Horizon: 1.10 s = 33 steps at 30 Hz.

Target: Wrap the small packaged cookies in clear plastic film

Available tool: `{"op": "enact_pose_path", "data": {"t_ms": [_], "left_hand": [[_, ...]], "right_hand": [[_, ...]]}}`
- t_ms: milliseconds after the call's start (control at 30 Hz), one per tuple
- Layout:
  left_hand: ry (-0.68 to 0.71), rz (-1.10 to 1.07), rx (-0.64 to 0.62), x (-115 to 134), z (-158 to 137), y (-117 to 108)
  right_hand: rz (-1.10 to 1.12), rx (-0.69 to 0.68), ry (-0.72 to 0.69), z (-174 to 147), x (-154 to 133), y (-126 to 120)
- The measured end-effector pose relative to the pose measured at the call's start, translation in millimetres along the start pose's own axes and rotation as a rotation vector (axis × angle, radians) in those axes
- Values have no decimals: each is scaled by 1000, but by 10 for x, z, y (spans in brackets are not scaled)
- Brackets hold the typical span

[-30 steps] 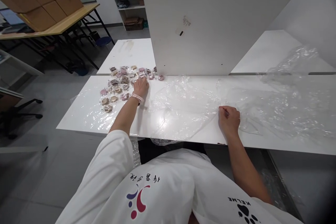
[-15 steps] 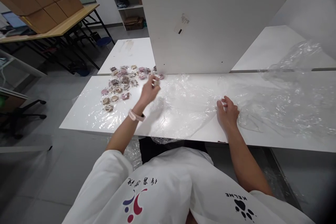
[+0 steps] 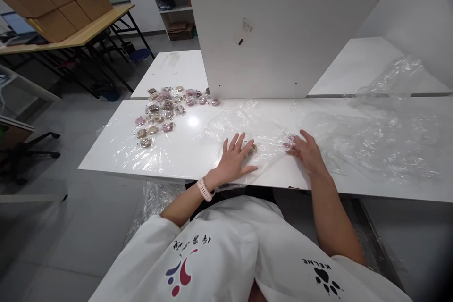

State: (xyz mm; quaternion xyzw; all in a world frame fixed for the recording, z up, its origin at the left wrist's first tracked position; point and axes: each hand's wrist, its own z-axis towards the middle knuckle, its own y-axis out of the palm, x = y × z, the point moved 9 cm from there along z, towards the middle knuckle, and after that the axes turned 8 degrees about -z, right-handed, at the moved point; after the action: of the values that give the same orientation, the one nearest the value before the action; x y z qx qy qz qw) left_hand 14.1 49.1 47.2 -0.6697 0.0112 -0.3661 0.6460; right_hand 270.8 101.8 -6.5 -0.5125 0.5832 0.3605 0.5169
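Note:
My left hand lies with fingers spread over a clear plastic bag on the white table. By its fingertips is a small tan wrapped sweet. At the bag's right end is my right hand, its thumb apart from the other fingers. Those fingers show through the clear film, which covers their tips. Several more wrapped sweets, purple, brown and tan, lie in a loose group on the left of the table.
More crumpled clear plastic covers the table's right side. A tall white panel stands along the back edge. Cardboard boxes sit on a wooden table at the far left. A blue stool stands behind.
My left hand has moved right and nearer, from the sweets to the bag, and its fingers have spread. The tan sweet now lies by it. My right hand's fingers have reached under the film.

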Motion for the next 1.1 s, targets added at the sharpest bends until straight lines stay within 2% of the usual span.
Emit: {"op": "enact_pose_path", "data": {"t_ms": [100, 167, 300, 433, 500, 600, 667, 767, 900, 967, 1033, 1100], "left_hand": [[-11, 1, -33, 13, -487, 1], [-62, 41, -24, -82, -799, 51], [-253, 33, 158, -440, -1266, -52], [-434, -187, 429, -706, -1610, -410], [-526, -352, 541, -789, -1757, -558], [-655, -665, 581, -877, -1838, -597], [-752, -783, 538, -931, -1762, -556], [-860, -680, 452, -1060, -1415, -557], [-878, -322, 347, -1324, -611, -633], [-883, -226, 292, -1462, -243, -617], [-868, -249, 255, -1581, 24, -586], [-862, -322, 262, -1713, 160, -611]], "right_hand": [[62, -112, 76, -199, 18, 152], [113, -136, 102, -265, 30, 247], [195, -152, 123, -278, 49, 364], [222, -105, 109, -363, -9, 296], [289, -140, 114, -479, -32, 301], [338, -182, 158, -686, 31, 323], [311, -181, 187, -796, 117, 325], [234, -161, 185, -874, 197, 316], [89, -76, 141, -859, 172, 261], [28, -46, 120, -845, 146, 238], [-13, -10, 118, -839, 154, 196], [-54, 48, 128, -841, 191, 124]]}}
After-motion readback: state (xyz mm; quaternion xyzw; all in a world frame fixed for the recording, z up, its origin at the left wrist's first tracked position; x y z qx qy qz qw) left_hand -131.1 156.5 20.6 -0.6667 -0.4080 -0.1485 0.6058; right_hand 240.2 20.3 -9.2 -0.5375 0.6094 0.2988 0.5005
